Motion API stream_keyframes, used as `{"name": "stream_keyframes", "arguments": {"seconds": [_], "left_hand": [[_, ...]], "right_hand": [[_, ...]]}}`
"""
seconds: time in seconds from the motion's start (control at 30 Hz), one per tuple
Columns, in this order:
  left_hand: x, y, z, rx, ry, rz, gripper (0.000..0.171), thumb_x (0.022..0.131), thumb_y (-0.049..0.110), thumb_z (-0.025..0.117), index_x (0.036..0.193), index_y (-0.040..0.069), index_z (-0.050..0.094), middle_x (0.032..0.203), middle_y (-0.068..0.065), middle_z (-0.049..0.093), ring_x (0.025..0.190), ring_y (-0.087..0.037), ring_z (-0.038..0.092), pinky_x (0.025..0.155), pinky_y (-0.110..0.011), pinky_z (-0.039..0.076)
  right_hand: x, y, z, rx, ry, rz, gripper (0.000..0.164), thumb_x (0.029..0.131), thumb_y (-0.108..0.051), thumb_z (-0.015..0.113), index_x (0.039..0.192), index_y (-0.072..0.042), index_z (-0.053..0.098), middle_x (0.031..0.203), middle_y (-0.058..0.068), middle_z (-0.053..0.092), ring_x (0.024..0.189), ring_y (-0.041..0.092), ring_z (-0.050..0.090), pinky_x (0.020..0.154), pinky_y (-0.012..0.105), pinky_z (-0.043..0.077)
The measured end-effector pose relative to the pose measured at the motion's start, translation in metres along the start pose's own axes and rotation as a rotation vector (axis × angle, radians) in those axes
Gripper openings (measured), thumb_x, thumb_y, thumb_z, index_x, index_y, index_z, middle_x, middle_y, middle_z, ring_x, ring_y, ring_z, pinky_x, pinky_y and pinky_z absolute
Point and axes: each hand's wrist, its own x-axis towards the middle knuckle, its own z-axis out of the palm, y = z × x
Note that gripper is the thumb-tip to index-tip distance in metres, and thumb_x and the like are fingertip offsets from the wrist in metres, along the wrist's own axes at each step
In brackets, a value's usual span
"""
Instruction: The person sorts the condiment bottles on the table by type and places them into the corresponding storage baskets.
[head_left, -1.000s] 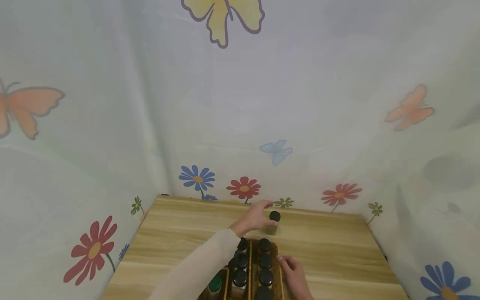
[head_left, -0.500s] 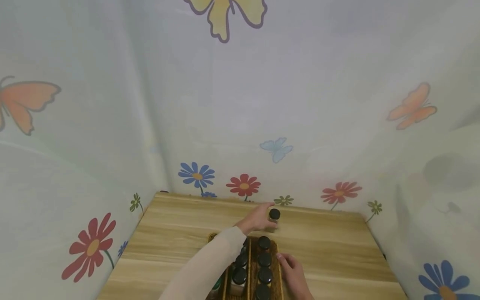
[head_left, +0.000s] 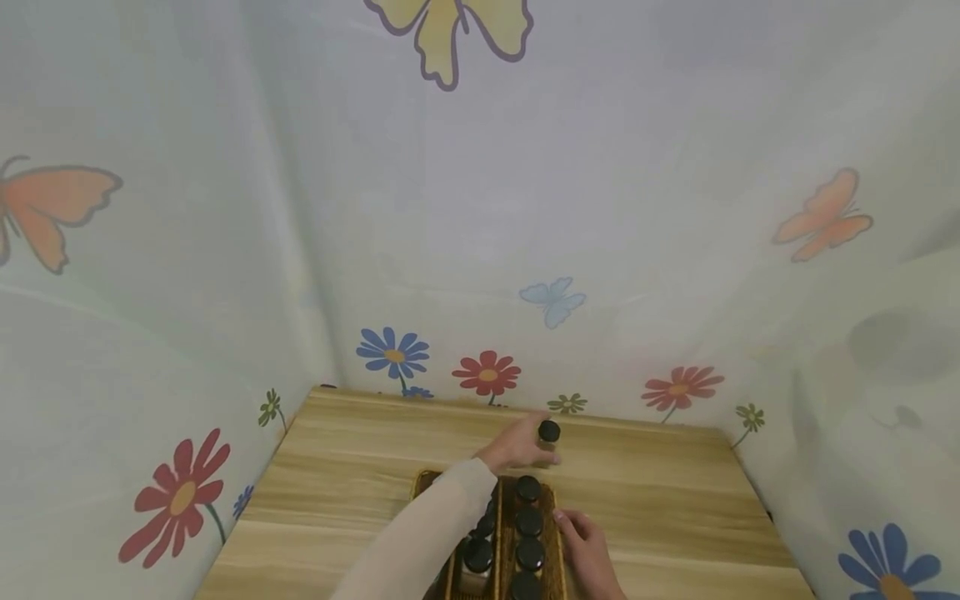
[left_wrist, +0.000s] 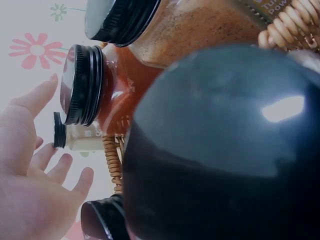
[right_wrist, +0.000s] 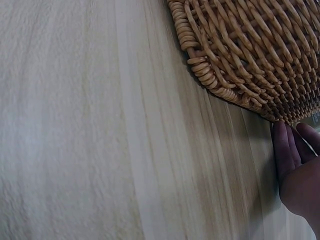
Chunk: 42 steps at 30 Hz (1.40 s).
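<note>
My left hand [head_left: 519, 443] reaches past the basket, its thumb and fingers on either side of a black-lidded spice jar [head_left: 549, 433] standing on the table. In the left wrist view, that hand [left_wrist: 37, 170] has spread fingers, and the jar with pale contents [left_wrist: 85, 138] shows beyond them, a gap between thumb and lid. My right hand [head_left: 588, 552] rests against the right side of the wicker basket [head_left: 558, 550]. In the right wrist view, its straight fingers [right_wrist: 283, 150] touch the basket's woven wall [right_wrist: 250, 50] low down, near the tabletop.
Black-lidded jars [head_left: 529, 522] stand in rows in the divided basket, partly hidden by my left sleeve [head_left: 427, 533]. Close to the left wrist camera are a large dark lid [left_wrist: 225, 140] and a jar of red powder [left_wrist: 120, 85]. A wall cloth with flowers [head_left: 488, 375] hangs behind the wooden table [head_left: 675, 475].
My left hand has moved right and closer around the lone jar, its thumb lower. The sleeve now covers more of the basket. The jar and right hand have stayed in place.
</note>
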Motion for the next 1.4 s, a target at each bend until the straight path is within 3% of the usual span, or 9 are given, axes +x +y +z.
{"name": "stream_keyframes", "arguments": {"seconds": [0.33,0.57,0.83,1.0,1.23,1.4], "left_hand": [[-0.001,0.001,0.005,0.105,0.031,-0.007,0.081,0.092,0.038,0.085,0.158,0.010,0.048,0.159,-0.017,0.046,0.138,-0.034,0.054,0.110,-0.047,0.049],[-0.006,0.005,0.008,0.103,0.075,0.008,0.073,0.090,0.032,0.087,0.148,0.001,0.057,0.134,-0.017,0.059,0.110,-0.028,0.064,0.094,-0.040,0.056],[-0.008,0.012,0.009,0.125,0.157,-0.032,0.050,0.088,0.028,0.090,0.126,0.005,0.069,0.119,-0.009,0.068,0.105,-0.024,0.067,0.091,-0.039,0.057],[-0.009,0.013,0.008,0.148,0.159,-0.055,0.040,0.088,0.024,0.089,0.121,0.009,0.071,0.114,-0.007,0.067,0.100,-0.021,0.066,0.086,-0.037,0.058],[-0.011,0.014,0.007,0.179,0.117,-0.018,0.040,0.090,0.020,0.085,0.126,0.008,0.071,0.114,-0.008,0.067,0.097,-0.022,0.064,0.083,-0.037,0.058],[-0.013,0.012,0.008,0.143,0.154,-0.028,0.037,0.089,0.021,0.088,0.121,0.009,0.073,0.108,-0.006,0.071,0.092,-0.020,0.066,0.080,-0.037,0.058]], "right_hand": [[-0.004,-0.009,-0.001,0.016,-0.034,0.018,0.048,0.110,-0.035,0.060,0.129,0.009,0.066,0.121,0.018,0.070,0.094,0.022,0.071,0.078,0.038,0.062],[-0.006,-0.009,-0.001,0.028,-0.056,0.015,0.050,0.111,-0.036,0.059,0.131,0.010,0.064,0.121,0.017,0.070,0.096,0.022,0.071,0.079,0.040,0.063],[-0.003,-0.003,0.000,0.009,-0.037,0.007,0.050,0.110,-0.037,0.059,0.130,0.009,0.066,0.121,0.017,0.070,0.095,0.021,0.071,0.078,0.039,0.063],[-0.002,-0.002,-0.001,-0.006,-0.028,0.014,0.055,0.110,-0.042,0.059,0.132,0.008,0.065,0.127,0.019,0.068,0.097,0.022,0.071,0.079,0.040,0.063],[-0.002,-0.002,-0.001,-0.043,0.012,0.010,0.060,0.106,-0.049,0.062,0.131,0.006,0.067,0.126,0.019,0.070,0.098,0.020,0.070,0.078,0.036,0.061],[-0.001,-0.004,0.000,-0.050,0.010,0.015,0.062,0.107,-0.050,0.061,0.131,0.006,0.067,0.127,0.020,0.069,0.101,0.022,0.070,0.080,0.038,0.062]]}}
